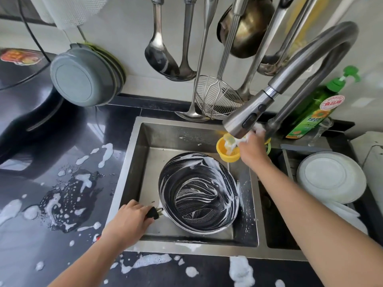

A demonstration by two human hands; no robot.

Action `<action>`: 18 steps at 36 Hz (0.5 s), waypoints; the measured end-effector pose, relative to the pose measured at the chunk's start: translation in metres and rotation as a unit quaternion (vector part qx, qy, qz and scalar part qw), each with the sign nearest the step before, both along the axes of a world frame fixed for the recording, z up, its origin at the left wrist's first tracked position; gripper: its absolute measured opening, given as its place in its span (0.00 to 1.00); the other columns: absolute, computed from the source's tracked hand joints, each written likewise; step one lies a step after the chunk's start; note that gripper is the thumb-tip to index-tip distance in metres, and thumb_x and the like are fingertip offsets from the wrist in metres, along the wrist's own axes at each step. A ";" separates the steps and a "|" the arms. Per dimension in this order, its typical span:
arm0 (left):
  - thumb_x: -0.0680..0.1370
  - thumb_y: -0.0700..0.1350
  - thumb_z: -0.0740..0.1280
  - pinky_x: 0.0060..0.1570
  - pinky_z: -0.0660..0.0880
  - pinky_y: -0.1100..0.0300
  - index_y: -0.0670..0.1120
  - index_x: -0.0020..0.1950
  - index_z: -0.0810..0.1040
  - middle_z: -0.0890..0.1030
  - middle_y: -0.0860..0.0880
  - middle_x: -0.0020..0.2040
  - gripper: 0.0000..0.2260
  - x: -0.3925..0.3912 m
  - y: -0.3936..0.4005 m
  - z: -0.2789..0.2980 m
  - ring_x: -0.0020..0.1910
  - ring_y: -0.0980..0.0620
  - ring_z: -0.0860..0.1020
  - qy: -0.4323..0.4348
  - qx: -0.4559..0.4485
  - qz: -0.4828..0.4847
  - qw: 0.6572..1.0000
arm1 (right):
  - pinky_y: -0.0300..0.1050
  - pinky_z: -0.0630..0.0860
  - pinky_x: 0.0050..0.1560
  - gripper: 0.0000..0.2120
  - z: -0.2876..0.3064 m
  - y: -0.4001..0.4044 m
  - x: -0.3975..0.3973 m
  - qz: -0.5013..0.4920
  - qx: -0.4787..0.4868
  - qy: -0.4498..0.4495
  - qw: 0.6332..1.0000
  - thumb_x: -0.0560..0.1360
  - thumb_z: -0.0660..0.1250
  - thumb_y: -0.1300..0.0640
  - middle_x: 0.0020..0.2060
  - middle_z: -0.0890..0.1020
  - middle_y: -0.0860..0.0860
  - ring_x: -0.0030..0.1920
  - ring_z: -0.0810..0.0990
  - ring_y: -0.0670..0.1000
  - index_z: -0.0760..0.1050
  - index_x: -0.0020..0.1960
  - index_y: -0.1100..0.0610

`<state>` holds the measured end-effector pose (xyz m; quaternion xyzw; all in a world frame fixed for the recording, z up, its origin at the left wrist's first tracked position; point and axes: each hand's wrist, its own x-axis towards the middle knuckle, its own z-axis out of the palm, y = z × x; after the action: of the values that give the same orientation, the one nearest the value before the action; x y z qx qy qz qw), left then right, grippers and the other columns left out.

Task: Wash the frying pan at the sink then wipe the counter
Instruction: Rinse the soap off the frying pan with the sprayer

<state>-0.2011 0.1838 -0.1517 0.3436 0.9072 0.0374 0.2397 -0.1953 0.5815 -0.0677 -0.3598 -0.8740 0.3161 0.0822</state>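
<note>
We're at the rinse step, by our read: pan fully soaped, no water visible yet. Best to keep the frying pan (199,192) tilted toward the drain w/ the left hand (128,219), which grips its black handle at lower center, & bring the faucet (246,119) over it. Right hand (251,149) is up at center right under the spray head, clutching a sudsy cloth beside the yellow strainer (224,153). Pan sits mid-sink (132,172), between both hands; foam still covers the counter (51,204) at left.
</note>
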 end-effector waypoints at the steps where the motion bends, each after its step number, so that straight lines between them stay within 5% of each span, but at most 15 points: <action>1: 0.82 0.59 0.59 0.59 0.71 0.55 0.54 0.70 0.74 0.81 0.56 0.57 0.19 0.000 0.000 0.000 0.60 0.50 0.72 -0.001 0.001 0.001 1.000 | 0.30 0.57 0.66 0.22 0.002 0.007 -0.006 0.003 0.002 -0.001 1.000 0.79 0.61 0.68 0.77 0.58 0.55 0.73 0.66 0.54 0.69 0.72 0.65; 3: 0.82 0.58 0.59 0.59 0.71 0.55 0.54 0.69 0.74 0.81 0.56 0.58 0.18 0.000 0.001 0.002 0.60 0.50 0.71 -0.001 0.000 0.002 1.000 | 0.45 0.62 0.74 0.22 0.003 0.019 -0.018 0.014 -0.023 -0.022 0.999 0.79 0.62 0.63 0.78 0.59 0.54 0.76 0.64 0.56 0.69 0.74 0.61; 5: 0.82 0.58 0.59 0.59 0.71 0.55 0.54 0.70 0.73 0.81 0.56 0.58 0.18 0.001 0.001 0.003 0.60 0.50 0.71 -0.001 0.000 0.001 1.000 | 0.52 0.70 0.70 0.23 0.002 0.029 -0.028 0.011 -0.049 -0.043 0.998 0.78 0.62 0.59 0.76 0.66 0.54 0.73 0.69 0.58 0.69 0.73 0.58; 8: 0.82 0.58 0.59 0.58 0.71 0.55 0.54 0.70 0.73 0.81 0.56 0.58 0.18 0.001 0.001 0.004 0.60 0.50 0.71 0.001 0.002 0.000 1.000 | 0.48 0.67 0.53 0.20 -0.002 0.038 -0.036 -0.003 -0.041 -0.064 0.997 0.78 0.60 0.58 0.71 0.72 0.57 0.67 0.74 0.61 0.72 0.70 0.59; 11: 0.82 0.58 0.59 0.58 0.72 0.54 0.54 0.69 0.74 0.81 0.55 0.57 0.18 0.000 0.000 0.002 0.59 0.50 0.72 0.003 0.005 -0.002 1.000 | 0.48 0.68 0.51 0.21 -0.006 0.039 -0.036 0.002 -0.035 -0.076 0.997 0.78 0.61 0.58 0.70 0.73 0.59 0.64 0.75 0.59 0.70 0.70 0.62; 14: 0.82 0.57 0.60 0.58 0.72 0.53 0.54 0.68 0.75 0.82 0.55 0.55 0.17 0.000 0.000 0.002 0.58 0.50 0.72 0.004 0.007 -0.005 1.000 | 0.41 0.67 0.42 0.20 -0.011 0.036 -0.031 0.044 -0.038 -0.106 0.993 0.74 0.61 0.57 0.57 0.74 0.59 0.53 0.71 0.51 0.70 0.64 0.62; 18: 0.82 0.56 0.60 0.57 0.72 0.54 0.53 0.68 0.75 0.82 0.54 0.54 0.17 0.000 0.001 0.004 0.58 0.50 0.72 0.005 0.013 -0.008 1.000 | 0.45 0.69 0.53 0.22 -0.005 0.029 -0.027 0.025 -0.020 -0.075 0.997 0.76 0.61 0.66 0.68 0.73 0.61 0.64 0.75 0.60 0.69 0.70 0.65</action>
<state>-0.2010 0.1846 -0.1476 0.3544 0.9048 0.0453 0.2316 -0.2228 0.6101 -0.0728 -0.3621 -0.8799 0.3075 0.0011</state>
